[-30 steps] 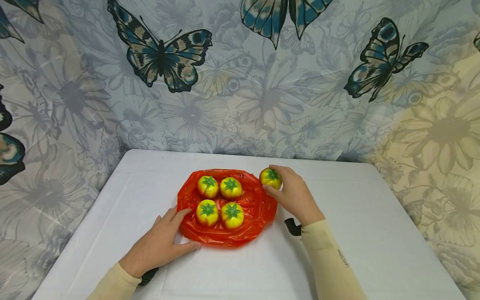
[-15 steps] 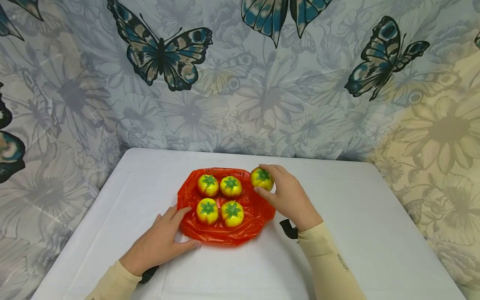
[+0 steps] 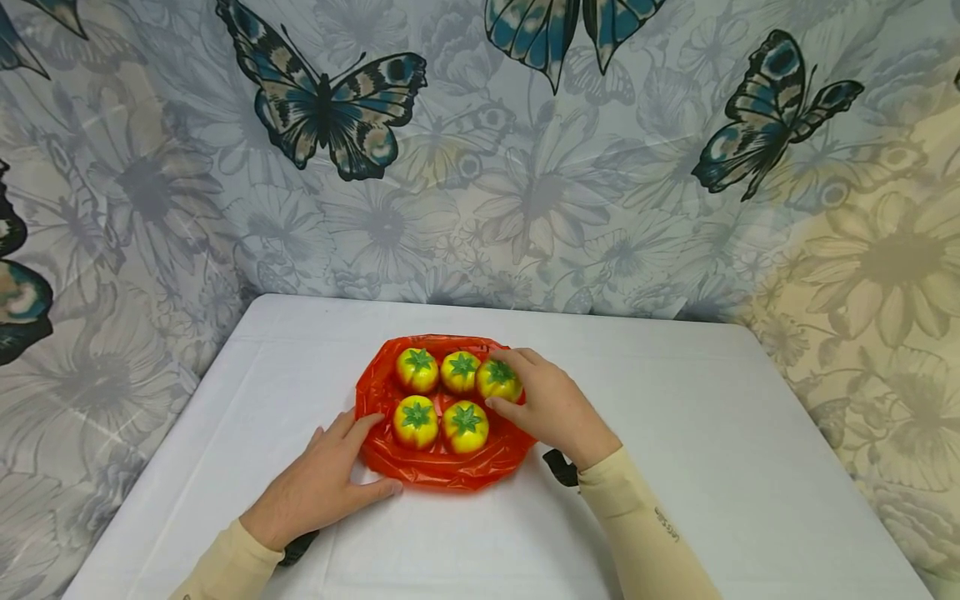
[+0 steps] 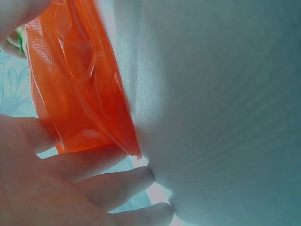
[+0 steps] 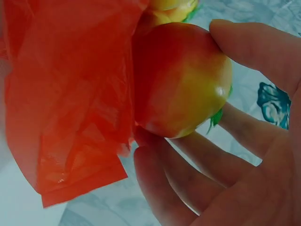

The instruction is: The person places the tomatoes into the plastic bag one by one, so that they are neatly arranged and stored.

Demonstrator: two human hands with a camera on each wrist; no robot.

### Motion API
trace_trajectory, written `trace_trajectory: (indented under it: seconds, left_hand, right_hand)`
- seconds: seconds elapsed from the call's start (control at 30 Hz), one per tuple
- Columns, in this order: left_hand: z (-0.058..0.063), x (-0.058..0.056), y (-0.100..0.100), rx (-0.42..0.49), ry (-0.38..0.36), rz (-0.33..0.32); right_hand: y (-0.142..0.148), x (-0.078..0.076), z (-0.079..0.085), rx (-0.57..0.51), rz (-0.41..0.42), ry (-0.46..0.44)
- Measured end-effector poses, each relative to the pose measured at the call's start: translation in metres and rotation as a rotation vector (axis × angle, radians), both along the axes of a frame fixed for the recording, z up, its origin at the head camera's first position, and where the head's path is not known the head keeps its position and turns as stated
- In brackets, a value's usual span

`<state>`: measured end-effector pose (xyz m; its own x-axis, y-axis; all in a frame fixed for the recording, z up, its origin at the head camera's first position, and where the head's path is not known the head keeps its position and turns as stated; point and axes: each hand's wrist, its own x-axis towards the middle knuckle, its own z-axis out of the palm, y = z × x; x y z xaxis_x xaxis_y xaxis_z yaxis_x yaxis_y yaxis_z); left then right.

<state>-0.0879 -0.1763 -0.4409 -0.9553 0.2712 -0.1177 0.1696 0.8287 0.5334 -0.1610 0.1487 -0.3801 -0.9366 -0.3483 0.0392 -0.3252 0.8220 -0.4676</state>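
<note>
A red plastic bag (image 3: 450,478), its mouth spread wide, stands on the white table in the head view. Inside it sit two rows of yellow-red toy tomatoes with green star-shaped tops, among them a front-left one (image 3: 416,422). My right hand (image 3: 553,408) holds another toy tomato (image 3: 498,381) between thumb and fingers over the bag's right part, close beside the back-row ones. In the right wrist view this tomato (image 5: 181,80) is beside the bag's red wall (image 5: 70,94). My left hand (image 3: 322,482) rests at the bag's left side, fingers extended against the plastic (image 4: 80,80).
The white-clothed table (image 3: 675,400) reaches back to a wall (image 3: 480,208) hung with butterfly-and-flower fabric. Black straps (image 3: 561,468) show at both wrists, below pale sleeves (image 3: 645,525).
My right hand has carried the toy tomato leftward and slightly down, from the bag's right rim to beside the back-row tomatoes. The left hand has stayed put.
</note>
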Motion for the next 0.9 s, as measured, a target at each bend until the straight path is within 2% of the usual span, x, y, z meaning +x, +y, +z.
trace_trajectory:
  seconds: [0.4,0.9]
  left_hand:
    - [0.0,0.0,0.0,-0.002,0.009,0.001]
    - [0.0,0.0,-0.001,0.0,0.014,-0.008]
  right_hand:
    - [-0.004,-0.003,-0.008,0.03,0.008,-0.07]
    - [-0.003,-0.007,-0.019,0.059,0.029,-0.068]
